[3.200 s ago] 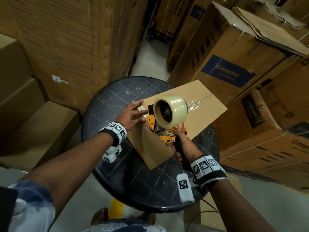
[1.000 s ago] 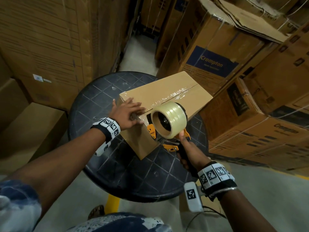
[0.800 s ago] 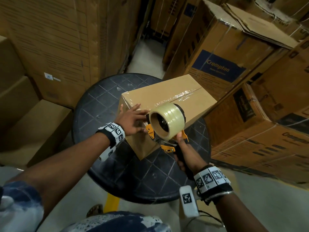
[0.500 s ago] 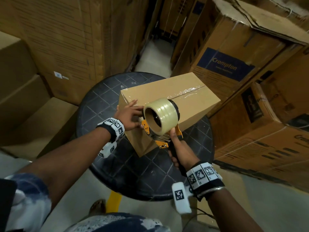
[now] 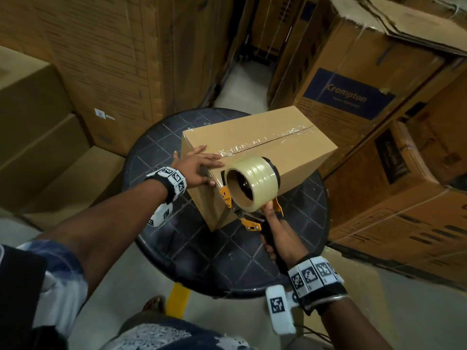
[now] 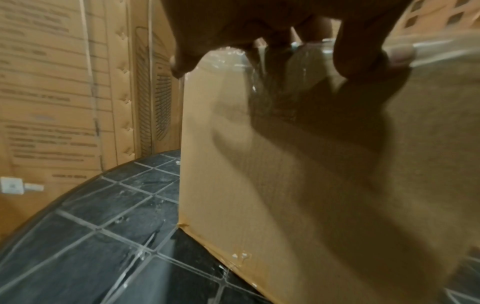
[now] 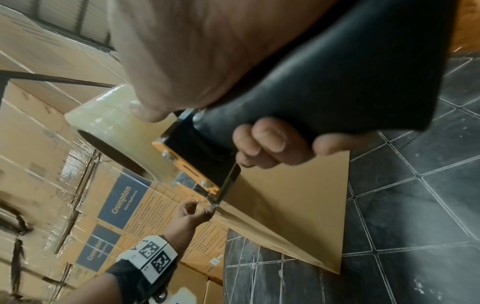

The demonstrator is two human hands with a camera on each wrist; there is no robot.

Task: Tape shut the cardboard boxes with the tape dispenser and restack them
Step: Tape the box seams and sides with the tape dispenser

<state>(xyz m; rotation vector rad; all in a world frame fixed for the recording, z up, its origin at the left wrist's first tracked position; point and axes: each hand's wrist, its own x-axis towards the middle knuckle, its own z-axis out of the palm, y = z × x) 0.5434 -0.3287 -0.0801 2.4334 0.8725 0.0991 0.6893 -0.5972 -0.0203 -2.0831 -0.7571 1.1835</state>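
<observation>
Plain brown cardboard box (image 5: 260, 157) is sitting on the round dark tiled surface (image 5: 156, 150), clear tape running along its top seam. Left hand (image 5: 195, 168) is lying flat on the box's near top corner, fingers straight; left wrist view is showing fingertips (image 6: 400, 55) pressing the tape end over the edge, unseen from the head. Right hand (image 5: 278, 234) is gripping the black handle of the orange tape dispenser (image 5: 249, 188), fingers (image 7: 270, 142) wrapped round. Box contents are hidden.
</observation>
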